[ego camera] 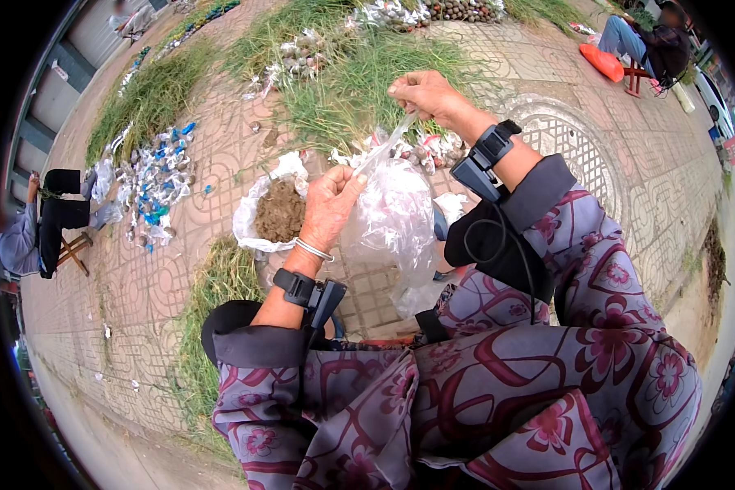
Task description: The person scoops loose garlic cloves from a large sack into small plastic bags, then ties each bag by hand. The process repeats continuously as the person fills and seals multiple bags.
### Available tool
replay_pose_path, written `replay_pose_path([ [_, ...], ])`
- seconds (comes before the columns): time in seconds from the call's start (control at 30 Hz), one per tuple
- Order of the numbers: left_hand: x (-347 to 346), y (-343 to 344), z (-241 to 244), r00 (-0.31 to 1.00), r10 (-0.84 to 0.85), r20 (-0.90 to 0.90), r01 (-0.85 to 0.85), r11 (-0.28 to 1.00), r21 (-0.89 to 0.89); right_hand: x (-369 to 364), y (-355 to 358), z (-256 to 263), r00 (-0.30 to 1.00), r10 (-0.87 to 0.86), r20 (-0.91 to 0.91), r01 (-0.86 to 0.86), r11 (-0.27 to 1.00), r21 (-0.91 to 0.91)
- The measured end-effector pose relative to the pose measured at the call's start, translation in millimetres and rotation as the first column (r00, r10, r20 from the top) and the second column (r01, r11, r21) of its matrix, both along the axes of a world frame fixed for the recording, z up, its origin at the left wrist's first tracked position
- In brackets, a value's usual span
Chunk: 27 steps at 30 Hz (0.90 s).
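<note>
A strip of clear plastic film (384,147) is stretched between my two hands. My left hand (332,202) pinches its lower end between thumb and fingers. Farther up and to the right, my right hand (424,95) grips the other end. Just beyond my left hand, a white plastic bag (245,222) stands with its mouth spread around brown mud (280,211). Crumpled clear plastic bags (398,214) lie below the stretched film, near my knees. Small white-wrapped bundles (432,150) sit on the paving behind them, partly hidden by my right arm.
Long green grass (367,79) lies ahead, with more grass (214,306) at the left. Many wrapped bundles (159,177) cover paving at the left, near a seated person (21,239). A round manhole cover (563,147) is at the right. Another person (649,46) sits beyond it beside an orange bag (601,62).
</note>
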State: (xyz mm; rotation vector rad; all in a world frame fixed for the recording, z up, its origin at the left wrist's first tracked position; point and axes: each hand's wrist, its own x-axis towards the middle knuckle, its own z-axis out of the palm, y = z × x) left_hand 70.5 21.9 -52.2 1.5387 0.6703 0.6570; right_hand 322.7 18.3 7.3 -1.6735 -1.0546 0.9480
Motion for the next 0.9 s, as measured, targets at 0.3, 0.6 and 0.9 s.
replay_pose_path([
  [0.3, -6.2, 4.2, -7.4, 0.984, 0.127, -0.121, -0.092, 0.961, 0.262, -79.8, -41.7, 72.6, 0.536, -0.566, 0.627, -0.445, 0.441, 0.779],
  [0.6, -4.4, -4.3, -2.9, 0.989, 0.105, -0.109, -0.072, 0.961, 0.265, -69.1, -32.4, -17.1, 0.615, 0.493, 0.615, -0.657, 0.751, 0.056],
  [0.9, -18.4, 5.7, -11.1, 0.884, 0.278, -0.376, 0.118, 0.645, 0.755, -64.7, -33.4, -27.9, 0.549, 0.351, 0.759, -0.578, 0.815, 0.041],
])
